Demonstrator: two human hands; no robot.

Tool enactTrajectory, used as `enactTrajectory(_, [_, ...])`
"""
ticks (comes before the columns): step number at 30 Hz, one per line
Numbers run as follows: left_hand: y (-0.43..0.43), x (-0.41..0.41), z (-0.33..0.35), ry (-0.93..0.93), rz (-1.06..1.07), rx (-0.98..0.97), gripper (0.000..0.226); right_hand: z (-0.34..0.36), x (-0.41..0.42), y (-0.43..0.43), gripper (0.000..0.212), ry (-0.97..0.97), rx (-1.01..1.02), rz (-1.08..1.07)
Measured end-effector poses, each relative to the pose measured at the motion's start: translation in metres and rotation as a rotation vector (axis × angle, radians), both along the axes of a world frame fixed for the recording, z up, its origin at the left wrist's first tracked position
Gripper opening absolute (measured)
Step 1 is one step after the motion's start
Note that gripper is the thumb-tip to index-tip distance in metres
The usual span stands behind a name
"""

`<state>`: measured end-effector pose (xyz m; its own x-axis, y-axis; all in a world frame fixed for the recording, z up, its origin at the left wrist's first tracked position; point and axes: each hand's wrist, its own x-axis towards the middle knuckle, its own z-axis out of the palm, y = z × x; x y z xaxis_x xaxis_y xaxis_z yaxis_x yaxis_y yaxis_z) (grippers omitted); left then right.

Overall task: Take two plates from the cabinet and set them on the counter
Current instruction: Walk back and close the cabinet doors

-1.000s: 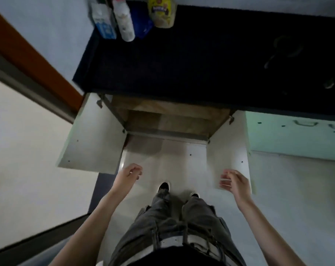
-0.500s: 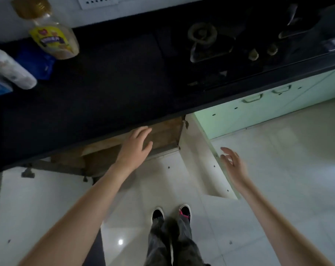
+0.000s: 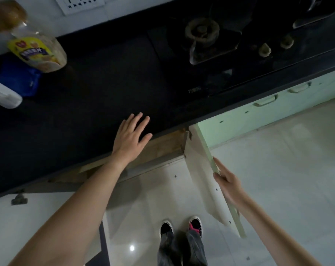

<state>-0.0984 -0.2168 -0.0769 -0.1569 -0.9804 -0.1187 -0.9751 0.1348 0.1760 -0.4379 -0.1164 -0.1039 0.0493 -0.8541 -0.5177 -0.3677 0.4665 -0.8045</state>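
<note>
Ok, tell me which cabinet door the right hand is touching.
The open white door swung out on the cabinet's right side; the right hand touches its outer edge. The mint-green doors beyond stay shut, untouched.

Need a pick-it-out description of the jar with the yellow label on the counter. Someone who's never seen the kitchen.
Start at the long black countertop and follow it to its far-left end by the white wall. There stands the clear plastic jar with a yellow label, topped by a gold-brown lid. Beside it are a blue packet and a white bottle; only the jar is see-through with a yellow label.
</note>
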Motion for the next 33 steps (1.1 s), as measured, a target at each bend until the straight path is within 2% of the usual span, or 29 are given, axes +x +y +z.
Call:
enactTrajectory(3, [-0.007, 0.007, 0.004, -0.003, -0.052, 0.034, 0.064, -0.009, 0.025, 0.006, 0.063, -0.178, 0.080, -0.065])
enactTrajectory(7, [-0.019, 0.025, 0.002, -0.058, -0.162, 0.040, 0.059, -0.008, 0.083, 0.008, 0.077, -0.435, 0.209, -0.250])
enactTrajectory(10, [-0.022, 0.030, -0.003, -0.059, -0.186, -0.009, 0.058, -0.007, 0.139, 0.004, 0.081, -0.566, 0.220, -0.436])
enactTrajectory(16, [-0.026, 0.034, -0.006, -0.043, -0.176, -0.036, 0.056, -0.002, 0.221, -0.016, 0.080, -0.486, 0.144, -0.686])
enactTrajectory(20, [-0.025, 0.034, -0.007, -0.022, -0.177, -0.056, 0.056, -0.003, 0.253, -0.033, 0.079, -0.544, 0.101, -0.820])
enactTrajectory(33, [-0.026, 0.034, -0.011, 0.027, -0.180, -0.088, 0.057, -0.018, 0.267, -0.043, 0.093, -0.520, -0.008, -0.691])
